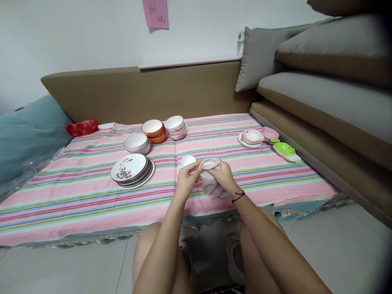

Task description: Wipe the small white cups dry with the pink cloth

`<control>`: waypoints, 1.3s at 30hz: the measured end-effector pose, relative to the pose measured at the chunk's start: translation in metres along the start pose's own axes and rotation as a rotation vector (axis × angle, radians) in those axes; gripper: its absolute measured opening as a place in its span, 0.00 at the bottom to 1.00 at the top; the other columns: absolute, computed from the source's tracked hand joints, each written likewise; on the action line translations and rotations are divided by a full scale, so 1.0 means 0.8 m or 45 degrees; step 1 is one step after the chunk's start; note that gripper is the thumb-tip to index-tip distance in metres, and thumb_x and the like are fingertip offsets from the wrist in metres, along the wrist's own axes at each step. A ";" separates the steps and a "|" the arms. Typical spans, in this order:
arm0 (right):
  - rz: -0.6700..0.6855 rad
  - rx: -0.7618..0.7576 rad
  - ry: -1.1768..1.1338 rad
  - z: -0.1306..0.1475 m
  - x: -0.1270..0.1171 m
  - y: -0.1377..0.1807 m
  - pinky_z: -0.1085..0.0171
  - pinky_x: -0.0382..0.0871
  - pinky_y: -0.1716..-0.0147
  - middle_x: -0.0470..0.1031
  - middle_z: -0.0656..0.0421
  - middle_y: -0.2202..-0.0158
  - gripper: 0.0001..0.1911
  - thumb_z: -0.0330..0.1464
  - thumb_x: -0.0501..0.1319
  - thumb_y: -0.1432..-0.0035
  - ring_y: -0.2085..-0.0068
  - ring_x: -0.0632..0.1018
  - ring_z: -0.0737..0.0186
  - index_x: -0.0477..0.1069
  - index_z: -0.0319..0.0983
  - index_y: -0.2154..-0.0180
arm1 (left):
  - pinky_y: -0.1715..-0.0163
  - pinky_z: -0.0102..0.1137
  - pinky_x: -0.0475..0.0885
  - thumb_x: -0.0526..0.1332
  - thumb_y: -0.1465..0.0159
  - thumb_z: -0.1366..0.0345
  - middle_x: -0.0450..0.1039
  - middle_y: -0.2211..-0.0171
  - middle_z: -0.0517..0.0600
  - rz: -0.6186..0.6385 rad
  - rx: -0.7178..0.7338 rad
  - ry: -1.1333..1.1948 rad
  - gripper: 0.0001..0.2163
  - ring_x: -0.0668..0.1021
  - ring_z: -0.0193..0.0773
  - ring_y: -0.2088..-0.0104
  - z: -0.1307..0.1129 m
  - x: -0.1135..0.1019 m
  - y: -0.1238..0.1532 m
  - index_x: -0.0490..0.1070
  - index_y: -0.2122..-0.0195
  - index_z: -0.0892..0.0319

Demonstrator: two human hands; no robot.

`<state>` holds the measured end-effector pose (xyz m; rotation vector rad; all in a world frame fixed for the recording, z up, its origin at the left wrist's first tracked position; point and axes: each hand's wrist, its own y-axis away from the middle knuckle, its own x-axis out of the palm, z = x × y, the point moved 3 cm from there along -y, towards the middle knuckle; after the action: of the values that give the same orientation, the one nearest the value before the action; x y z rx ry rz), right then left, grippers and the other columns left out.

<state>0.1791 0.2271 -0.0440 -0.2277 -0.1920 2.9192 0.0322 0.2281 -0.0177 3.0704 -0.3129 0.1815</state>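
Over the near edge of the striped cloth, both hands hold a small white bowl point(210, 163) tilted toward me. My left hand point(187, 177) pinches its left rim with thumb and fingers. On the right side, my right hand point(224, 174) is closed on the bowl together with a pale pinkish cloth point(212, 187), which hangs down below it. The cloth covers part of the bowl's underside. Another small white bowl point(188, 160) sits on the striped cloth just behind my left hand.
Left of the hands stand a stack of flower-patterned plates point(129, 167), white bowls point(136, 143), orange bowls point(152, 128) and red-patterned bowls point(174, 124). To the right lie a pink-rimmed dish point(253, 136), a pink dish point(270, 133) and a green dish point(285, 150). Stacked cushions point(330, 98) rise at right.
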 end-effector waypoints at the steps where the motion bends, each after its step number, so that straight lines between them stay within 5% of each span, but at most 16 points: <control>1: -0.020 0.019 0.000 0.000 0.000 0.000 0.64 0.66 0.66 0.76 0.54 0.66 0.20 0.44 0.67 0.57 0.64 0.74 0.58 0.72 0.34 0.66 | 0.81 0.25 0.74 0.70 0.53 0.57 0.77 0.69 0.49 0.006 -0.004 -0.005 0.23 0.74 0.29 0.80 0.000 0.001 0.001 0.76 0.57 0.62; 9: 0.068 0.133 -0.190 -0.003 0.008 0.000 0.67 0.62 0.75 0.71 0.58 0.74 0.21 0.48 0.60 0.50 0.74 0.68 0.66 0.69 0.35 0.70 | 0.84 0.26 0.72 0.68 0.53 0.58 0.74 0.77 0.47 -0.129 -0.076 0.025 0.23 0.76 0.34 0.82 0.000 -0.005 -0.001 0.72 0.57 0.64; 16: 0.129 0.143 -0.259 -0.007 0.009 -0.001 0.65 0.67 0.67 0.74 0.55 0.63 0.23 0.42 0.66 0.56 0.65 0.73 0.62 0.68 0.35 0.61 | 0.84 0.25 0.71 0.69 0.55 0.59 0.74 0.78 0.47 -0.158 -0.030 0.039 0.20 0.75 0.32 0.82 0.000 -0.006 -0.003 0.73 0.62 0.64; 20: 0.138 0.074 -0.197 -0.008 0.006 -0.001 0.66 0.66 0.69 0.73 0.58 0.67 0.21 0.41 0.68 0.58 0.68 0.72 0.64 0.68 0.36 0.64 | 0.81 0.27 0.73 0.69 0.56 0.58 0.74 0.77 0.47 -0.174 0.009 0.059 0.20 0.74 0.32 0.80 0.002 -0.006 -0.004 0.73 0.63 0.64; 39: -0.029 0.139 -0.180 -0.014 0.002 -0.005 0.66 0.61 0.71 0.71 0.57 0.72 0.23 0.48 0.62 0.53 0.70 0.69 0.63 0.70 0.34 0.69 | 0.81 0.29 0.74 0.71 0.59 0.58 0.75 0.78 0.49 -0.175 -0.013 0.125 0.22 0.75 0.34 0.80 0.004 0.000 -0.001 0.74 0.65 0.65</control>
<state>0.1804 0.2329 -0.0550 -0.0014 -0.0562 2.9127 0.0325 0.2287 -0.0212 3.0450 -0.0969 0.3213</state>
